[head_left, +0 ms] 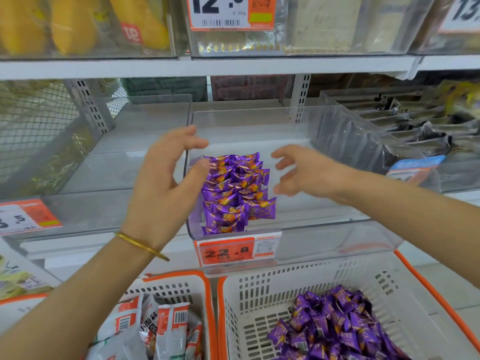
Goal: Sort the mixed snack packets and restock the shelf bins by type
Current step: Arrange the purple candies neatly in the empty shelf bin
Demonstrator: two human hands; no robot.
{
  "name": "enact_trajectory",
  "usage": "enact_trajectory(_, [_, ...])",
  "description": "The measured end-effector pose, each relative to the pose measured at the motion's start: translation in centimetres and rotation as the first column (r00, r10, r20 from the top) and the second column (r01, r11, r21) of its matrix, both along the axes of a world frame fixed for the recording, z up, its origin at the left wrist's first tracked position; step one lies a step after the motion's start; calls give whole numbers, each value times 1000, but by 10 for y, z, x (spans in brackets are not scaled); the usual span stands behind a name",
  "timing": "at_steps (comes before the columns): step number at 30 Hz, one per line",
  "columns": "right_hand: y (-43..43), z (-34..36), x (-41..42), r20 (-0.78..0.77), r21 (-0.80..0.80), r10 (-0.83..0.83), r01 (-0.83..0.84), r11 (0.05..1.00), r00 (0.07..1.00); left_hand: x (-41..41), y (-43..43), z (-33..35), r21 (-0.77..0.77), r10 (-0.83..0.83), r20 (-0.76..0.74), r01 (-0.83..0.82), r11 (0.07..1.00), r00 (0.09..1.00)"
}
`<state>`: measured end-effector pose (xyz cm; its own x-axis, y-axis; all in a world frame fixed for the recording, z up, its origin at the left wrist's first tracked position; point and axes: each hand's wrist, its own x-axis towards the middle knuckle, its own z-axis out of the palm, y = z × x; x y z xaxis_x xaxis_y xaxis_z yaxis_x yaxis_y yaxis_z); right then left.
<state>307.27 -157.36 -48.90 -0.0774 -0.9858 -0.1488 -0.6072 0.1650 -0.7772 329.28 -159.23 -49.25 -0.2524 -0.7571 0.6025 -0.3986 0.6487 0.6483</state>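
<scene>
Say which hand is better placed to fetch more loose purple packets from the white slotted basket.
Probably right: the right hand is empty, on the same side as the white orange-rimmed plastic basket; the left hand sits farther left.

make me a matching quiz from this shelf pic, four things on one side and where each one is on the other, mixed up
Column one:
1. gold bangle
2. red and white packets
3. loose purple packets
4. orange 22.8 price tag

Column two:
a. on the front of the clear bin
b. on the left wrist
c. in the right basket
d. in the left basket

Pairs: 1-b, 2-d, 3-c, 4-a
</scene>
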Motion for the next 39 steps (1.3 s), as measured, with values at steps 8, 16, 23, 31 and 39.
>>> enact_trajectory(8, [134,-35,-2,159,27,191,-197,980,969,0,116,-61,47,-453,334,465,884,827])
enact_trajectory(16, [96,-331,-46,-466,589,583,-259,766,665,12,113,-176,562,-462,443,163,811,768])
enact_trajectory(23, [93,-429,-29,-490,735,803,-333,590,339,9,118,-200,682,-473,407,85,726,781])
enact_trajectory(31, [121,-427,-35,-512,603,634,-283,746,580,6,116,-202,779,-517,417,-1,627,748])
enact_trajectory(39, [136,-346,-37,131,357,-39,-10,934,991,-14,117,-207,893,-451,275,-52,446,849])
